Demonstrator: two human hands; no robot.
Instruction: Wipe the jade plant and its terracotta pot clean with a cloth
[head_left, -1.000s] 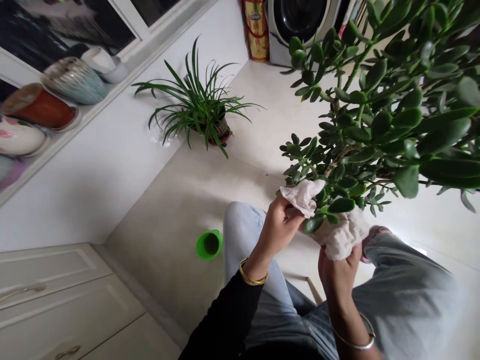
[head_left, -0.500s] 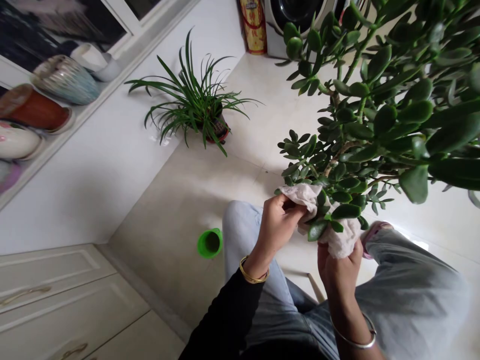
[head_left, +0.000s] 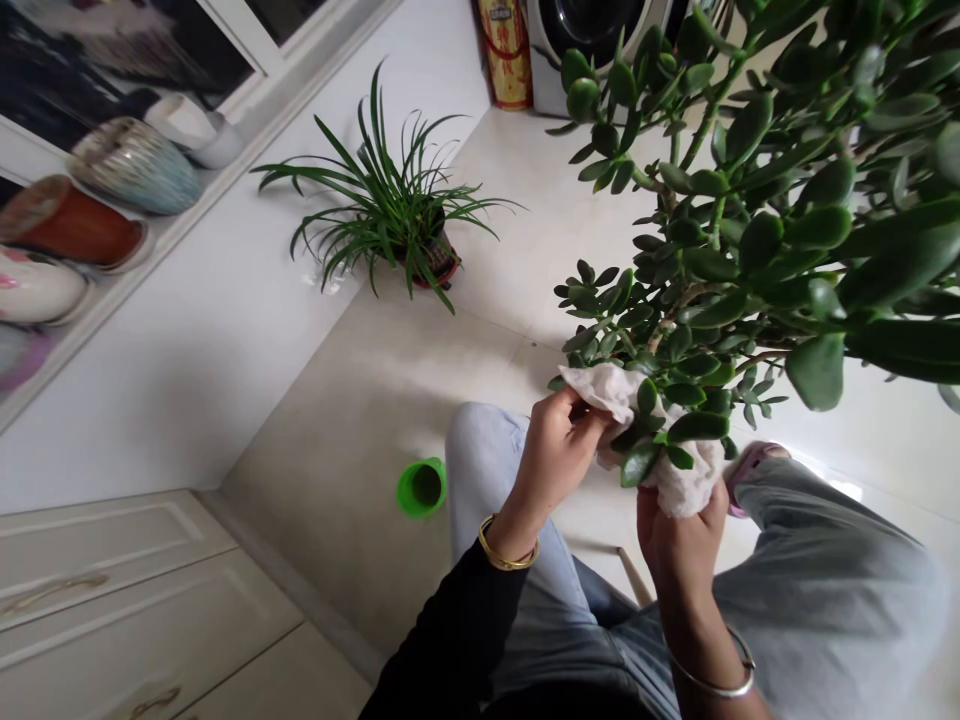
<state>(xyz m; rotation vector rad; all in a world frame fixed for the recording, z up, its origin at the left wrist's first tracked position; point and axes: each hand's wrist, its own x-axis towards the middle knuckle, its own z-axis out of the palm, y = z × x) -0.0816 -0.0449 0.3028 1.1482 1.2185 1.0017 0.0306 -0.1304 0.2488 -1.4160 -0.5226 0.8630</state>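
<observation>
A jade plant [head_left: 750, 240] with thick glossy leaves fills the right side of the head view. At its lowest leaves, my left hand [head_left: 561, 445] pinches a crumpled pale cloth [head_left: 609, 390]. My right hand [head_left: 684, 535] is closed on another bunched part of pale cloth [head_left: 694, 478], just below a few leaves. Leaves lie between and over the two cloth parts, so I cannot tell whether they are one piece. The fingertips of both hands are partly hidden by cloth and leaves.
A green cup [head_left: 421, 488] stands on the floor left of my knee. Farther off is a potted grassy plant [head_left: 405, 215] by the wall. Several pots, one brown [head_left: 71, 222], line the sill. White cabinets [head_left: 150, 610] stand lower left; a washing machine [head_left: 551, 60] is at the back.
Both hands keep their hold on the cloth at the leaves, almost unmoved. The jade plant's upper leaves have shifted slightly left, and the view has moved a little.
</observation>
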